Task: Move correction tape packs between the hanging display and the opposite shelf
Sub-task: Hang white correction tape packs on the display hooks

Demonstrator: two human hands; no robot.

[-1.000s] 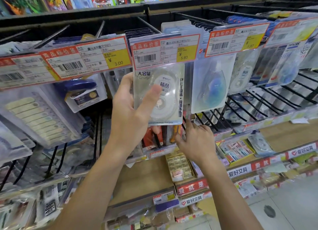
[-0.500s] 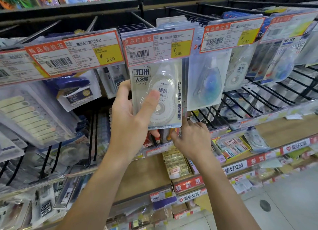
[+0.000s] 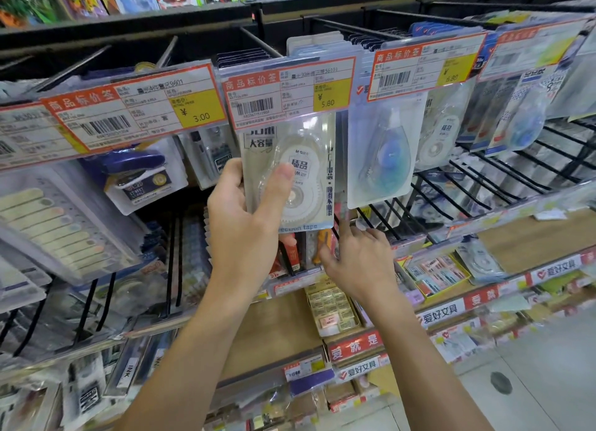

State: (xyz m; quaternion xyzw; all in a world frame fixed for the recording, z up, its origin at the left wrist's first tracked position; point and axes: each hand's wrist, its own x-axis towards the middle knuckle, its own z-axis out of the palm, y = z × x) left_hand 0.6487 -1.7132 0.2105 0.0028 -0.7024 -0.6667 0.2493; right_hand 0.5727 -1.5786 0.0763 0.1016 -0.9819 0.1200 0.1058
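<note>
Grip: your left hand (image 3: 245, 224) pinches the correction tape pack (image 3: 292, 175) at the 5.80 price tag (image 3: 287, 91), right hand (image 3: 358, 259) loose-fingered at 5 o'clock below; risk: card hole snagging the hook (image 3: 261, 41), tearing if pulled down.

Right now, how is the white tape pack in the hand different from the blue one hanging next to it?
The white tape pack is gripped by the left hand; the blue tape pack hangs with no hand on it. The white pack holds a round, clear-white dispenser; the blue pack holds a teardrop-shaped blue one. The white pack sits under the 5.80 price tag; the blue pack sits right of that tag. Both are clear plastic packs hanging upright in the same row.
</note>
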